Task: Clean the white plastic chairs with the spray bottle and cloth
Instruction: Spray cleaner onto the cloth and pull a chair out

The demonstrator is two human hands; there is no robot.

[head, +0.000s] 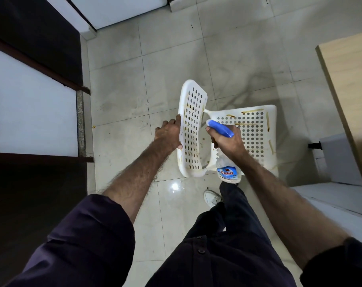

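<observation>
A white plastic chair (252, 129) with round holes stands on the tiled floor in front of me, its backrest (191, 129) on the left and its seat on the right, with yellowish stains along the ribs. My left hand (168, 134) grips the outer edge of the backrest. My right hand (225, 138) holds a clear spray bottle (227, 172) with a blue trigger head, its nozzle pointing at the backrest. No cloth is in view.
A dark wooden door frame and wall run along the left. A light wooden tabletop (349, 79) juts in at the right, above a grey box (337, 158). My leg and white shoe (212, 198) stand just below the chair.
</observation>
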